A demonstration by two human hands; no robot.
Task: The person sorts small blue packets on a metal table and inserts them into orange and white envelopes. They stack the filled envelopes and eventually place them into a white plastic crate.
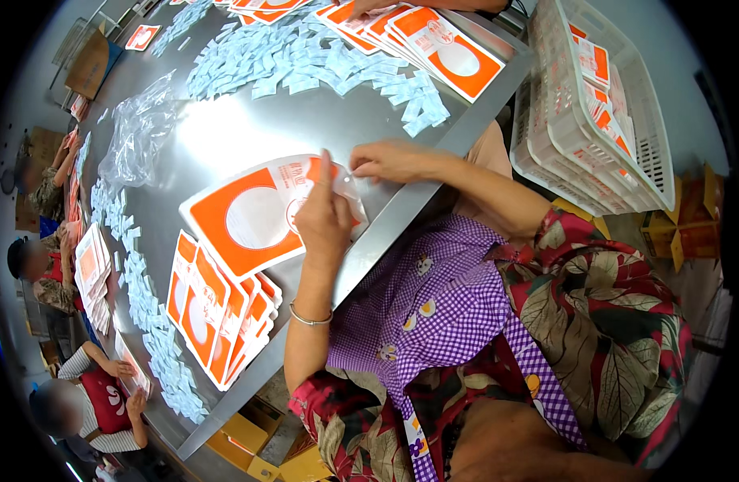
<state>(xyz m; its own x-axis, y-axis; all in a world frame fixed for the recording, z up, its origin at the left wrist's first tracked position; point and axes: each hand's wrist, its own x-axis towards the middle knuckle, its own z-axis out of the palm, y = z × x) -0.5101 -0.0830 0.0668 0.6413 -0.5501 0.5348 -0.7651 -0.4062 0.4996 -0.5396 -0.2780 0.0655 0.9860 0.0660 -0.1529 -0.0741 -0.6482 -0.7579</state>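
An orange and white plastic pouch with an oval window (pixel 249 220) lies in front of me on the steel table. My left hand (pixel 324 214) holds it near its open-looking end, index finger extended over it. At that end's far corner is my right hand (pixel 384 162), slightly blurred, its thumb and fingers pinched together by the clear film; whether it grips the film I cannot tell. Beside the pouch sits a fanned stack of similar pouches (pixel 218 313). Small pale blue packets lie in a long pile (pixel 273 54) across the table and in a strip (pixel 155 337) at the left.
A crumpled clear plastic bag (pixel 137 132) rests on the steel table (pixel 399 220). More pouches (pixel 447 51) lie beside another person's hand (pixel 369 7). Stacked white plastic crates (pixel 592 132) holding pouches stand at the right. Co-workers (pixel 107 400) sit along the left side. Cardboard boxes (pixel 246 434) are below.
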